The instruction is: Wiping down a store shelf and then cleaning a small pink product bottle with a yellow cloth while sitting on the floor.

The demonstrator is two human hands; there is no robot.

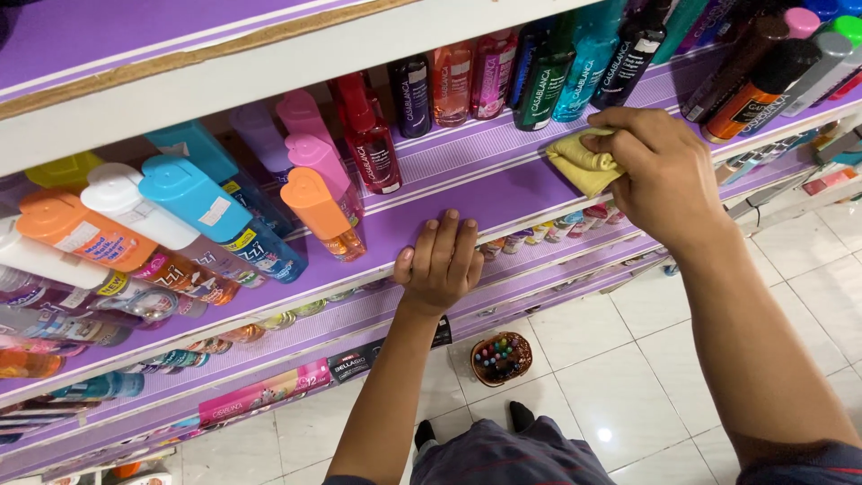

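Purple shelf [503,184] runs diagonally across frame centre. On it: heart-capped bottles [314,202] centre-left, red spray bottle [370,135] and dark bottles [539,76] up top, yellow cloth [582,163] centre-right.

Person, head-camera view. Left hand [440,262]: bare, no rings, no glove, short plain nails. Right hand [660,175]: bare, no rings or wristband. Both forearms uncovered to above the elbow; no watch, no sleeve on them. Dark grey-blue fabric short sleeve edge [795,462] at the right upper arm. Dark grey-blue woven fabric garment [507,458] below. Black shoe toes [519,415] beneath.
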